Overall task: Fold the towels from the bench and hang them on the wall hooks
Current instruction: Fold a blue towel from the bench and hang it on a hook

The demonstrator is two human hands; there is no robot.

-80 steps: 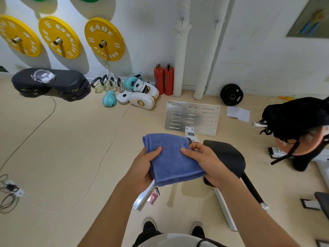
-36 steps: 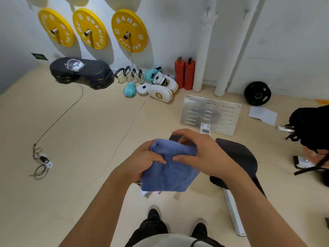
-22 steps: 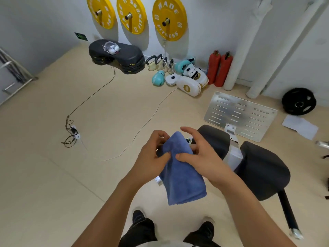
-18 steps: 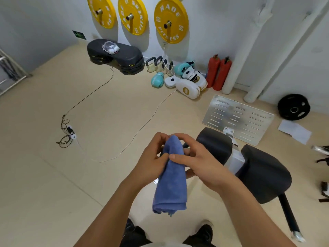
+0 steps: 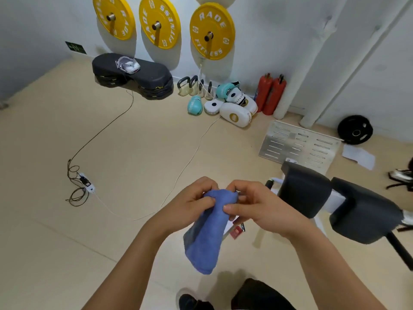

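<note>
A folded blue towel [image 5: 206, 238] hangs in front of me, bunched at its top. My left hand [image 5: 190, 208] pinches the top of it from the left. From the right, my right hand [image 5: 257, 204] grips the same top edge, fingers curled over it. The towel's lower end dangles free above the floor and my shoes. The black padded bench [image 5: 335, 202] stands to my right with no towel on its visible pads. No wall hooks for towels show in this view.
Yellow weight plates [image 5: 212, 30] hang on the white wall ahead. Below them lie black step platforms [image 5: 134, 74], kettlebells, boxing gloves and pads [image 5: 234, 108], two red extinguishers [image 5: 270, 95] and a metal plate [image 5: 299, 145]. A power strip with cables [image 5: 85, 184] lies on the floor left.
The towel went from lying flat across both hands to hanging down, gathered at its top. My view turned left, so the bench now sits further right.
</note>
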